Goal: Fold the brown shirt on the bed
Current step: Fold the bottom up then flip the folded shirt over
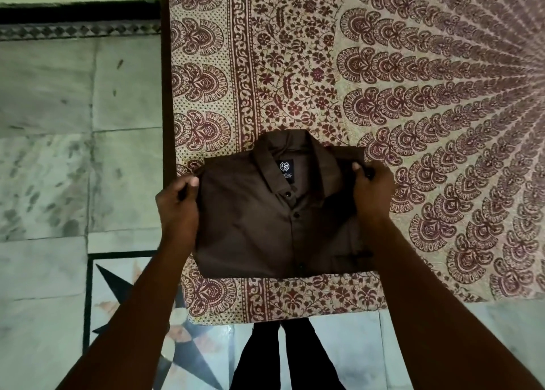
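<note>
The brown button-up cotton shirt lies near the close edge of the patterned red-and-cream bed cover, already folded into a neat square, collar on the far side. The left hand pinches its left shoulder and the right hand pinches its right shoulder. The folding looks almost done. Next, I think the hands need to tidy the edges and let go.

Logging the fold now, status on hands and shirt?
Left hand and right hand each pinch a shoulder edge of the folded brown button-up shirt. Shirt flat on patterned bedsheet, collar up. Nothing in the way.
</note>
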